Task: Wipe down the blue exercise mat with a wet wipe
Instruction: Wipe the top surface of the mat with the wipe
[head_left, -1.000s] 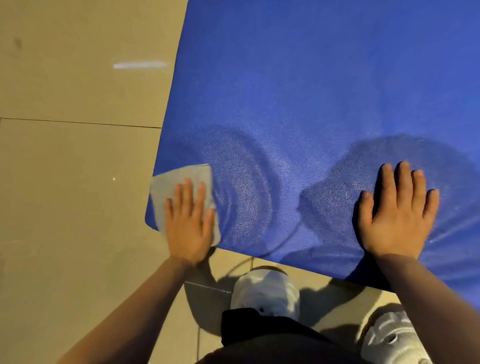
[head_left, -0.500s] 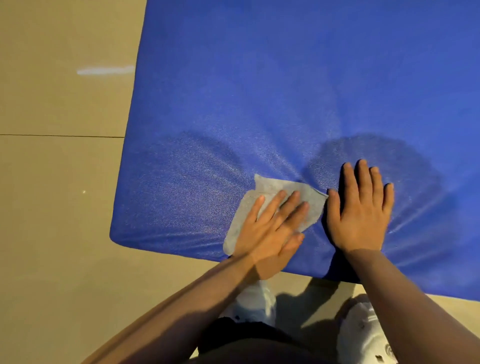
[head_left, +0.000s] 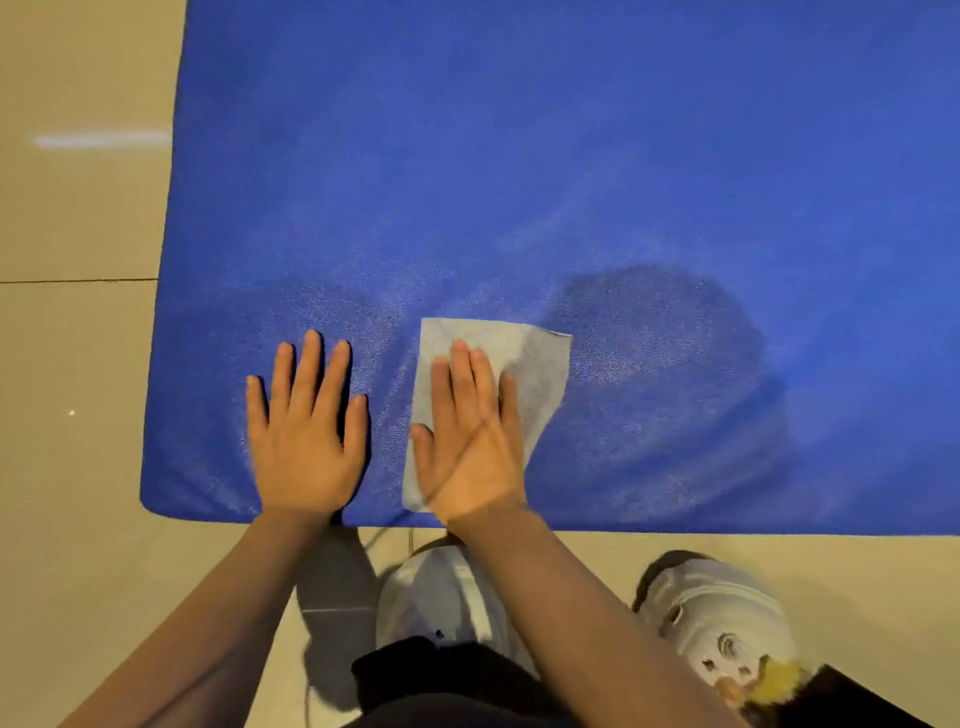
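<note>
— Where are the hands?
— Both lie palm down near the mat's near edge. The left hand (head_left: 306, 436) is flat on the bare blue exercise mat (head_left: 519, 182), fingers (head_left: 309, 374) straight and slightly spread, holding nothing.
— And the other?
— The right hand (head_left: 470, 441) presses flat on the wet wipe (head_left: 540, 374), fingers straight and close together, not curled round it. Both forearms reach forward from the near side.
— Where is the wipe?
— On the mat, just right of the left hand, its far right corner free beyond the fingertips.
— The mat?
— Spread on the tiled floor (head_left: 78, 364), its near left corner showing. Two white shoes (head_left: 441, 597) stand on the floor just near of it.
</note>
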